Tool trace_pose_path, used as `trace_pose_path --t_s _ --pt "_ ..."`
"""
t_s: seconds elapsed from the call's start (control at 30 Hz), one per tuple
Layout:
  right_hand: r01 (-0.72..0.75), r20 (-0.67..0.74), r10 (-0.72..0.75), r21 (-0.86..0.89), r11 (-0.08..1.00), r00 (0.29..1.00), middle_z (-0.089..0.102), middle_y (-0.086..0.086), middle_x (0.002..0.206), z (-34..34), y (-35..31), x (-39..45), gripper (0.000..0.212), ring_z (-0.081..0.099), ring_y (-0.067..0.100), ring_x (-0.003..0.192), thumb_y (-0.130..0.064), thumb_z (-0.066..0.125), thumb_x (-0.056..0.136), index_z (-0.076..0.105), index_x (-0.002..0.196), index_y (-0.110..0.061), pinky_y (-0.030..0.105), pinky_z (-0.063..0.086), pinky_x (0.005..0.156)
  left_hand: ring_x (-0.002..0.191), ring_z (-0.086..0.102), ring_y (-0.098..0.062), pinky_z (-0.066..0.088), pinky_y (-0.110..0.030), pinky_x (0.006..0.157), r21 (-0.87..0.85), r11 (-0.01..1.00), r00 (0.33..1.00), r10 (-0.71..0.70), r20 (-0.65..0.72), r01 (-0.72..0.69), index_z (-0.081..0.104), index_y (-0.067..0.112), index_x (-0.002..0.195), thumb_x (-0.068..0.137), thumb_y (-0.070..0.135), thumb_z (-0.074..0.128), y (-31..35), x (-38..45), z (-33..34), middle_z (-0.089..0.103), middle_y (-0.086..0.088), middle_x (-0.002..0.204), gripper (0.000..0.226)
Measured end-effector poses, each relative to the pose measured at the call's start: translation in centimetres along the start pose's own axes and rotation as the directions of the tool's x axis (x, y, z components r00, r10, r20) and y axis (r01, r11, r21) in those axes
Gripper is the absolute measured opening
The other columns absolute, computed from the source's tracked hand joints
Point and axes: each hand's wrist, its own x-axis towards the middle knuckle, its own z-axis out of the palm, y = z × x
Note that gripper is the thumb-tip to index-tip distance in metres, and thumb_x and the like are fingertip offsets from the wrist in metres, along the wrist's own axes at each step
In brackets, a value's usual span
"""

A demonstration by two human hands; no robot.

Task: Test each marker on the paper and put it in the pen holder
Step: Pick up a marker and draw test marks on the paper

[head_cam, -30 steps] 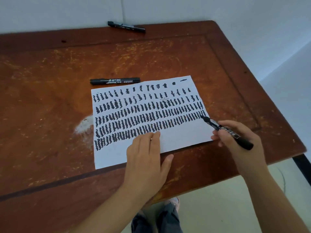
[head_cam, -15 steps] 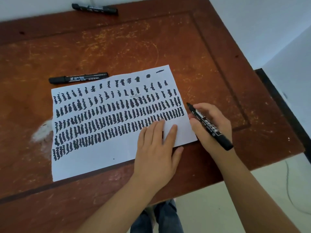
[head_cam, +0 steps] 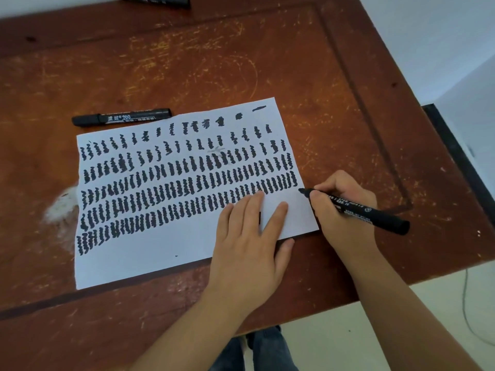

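Three markers in sight: one [head_cam: 356, 208] gripped in the right hand [head_cam: 345, 210], nib at the paper's [head_cam: 150, 258] right edge, one [head_cam: 120, 119] just above the sheet, one [head_cam: 155, 0] at the table's [head_cam: 267, 62] far edge. The left hand [head_cam: 249, 236] lies flat on the paper, slid rightward since before. Bare tabletop beyond the sheet.

The left hand [head_cam: 247, 238] lies flat at lower centre of the frame, fingers straight and slightly spread, thumb out to the right. The right hand [head_cam: 344, 210] sits just beside it — fingers curled in a writing pinch, forearm running to the lower right corner.
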Motion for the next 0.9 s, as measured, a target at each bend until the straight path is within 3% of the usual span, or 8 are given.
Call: trace_pose_path --t_s 0.23,0.33,0.53,0.9 --pt "0.03 0.002 -0.03 -0.043 0.999 1.0 0.048 -0.007 0.056 0.2 0.4 0.1 0.029 0.051 -0.009 0.056 -0.024 0.045 0.07 0.055 0.072 0.003 0.009 0.038 0.048 0.113 0.036 -0.03 0.024 -0.044 0.099 -0.016 1.0 1.0 -0.004 -0.011 0.003 0.053 0.014 0.122 0.087 0.039 0.037 0.0 0.0 0.1 0.056 -0.022 0.12 0.047" --pt "0.046 0.017 -0.045 -0.023 0.999 0.999 0.045 -0.005 0.052 0.6 0.6 0.3 0.03 0.049 -0.004 0.05 -0.028 0.045 0.068 0.053 0.066 0.0 0.016 0.03 0.041 0.115 0.036 -0.03 0.023 -0.044 0.1 -0.023 1.0 1.0 -0.01 -0.005 0.01 0.053 0.015 0.123 0.087 0.04 0.036 0.0 -0.1 0.1 0.055 -0.022 0.122 0.047" --pt "0.06 0.019 -0.059 -0.054 0.997 0.998 0.043 -0.008 0.053 0.1 -0.4 -0.1 0.026 0.05 -0.013 0.056 -0.019 0.044 0.07 0.054 0.069 0.005 0.004 0.037 0.049 0.116 0.035 -0.029 0.022 -0.043 0.101 -0.03 0.999 1.0 -0.011 -0.006 0.011 0.051 0.015 0.124 0.087 0.04 0.037 0.0 -0.1 0.1 0.055 -0.021 0.123 0.047" --pt "0.067 0.006 -0.067 -0.089 0.994 0.998 0.042 -0.007 0.05 0.1 -0.2 0.0 0.024 0.05 -0.012 0.055 -0.018 0.044 0.069 0.053 0.066 0.004 0.004 0.037 0.048 0.114 0.036 -0.029 0.024 -0.043 0.1 -0.035 0.999 1.0 -0.01 -0.012 0.01 0.052 0.015 0.123 0.087 0.04 0.037 0.0 -0.1 0.0 0.055 -0.021 0.121 0.046"
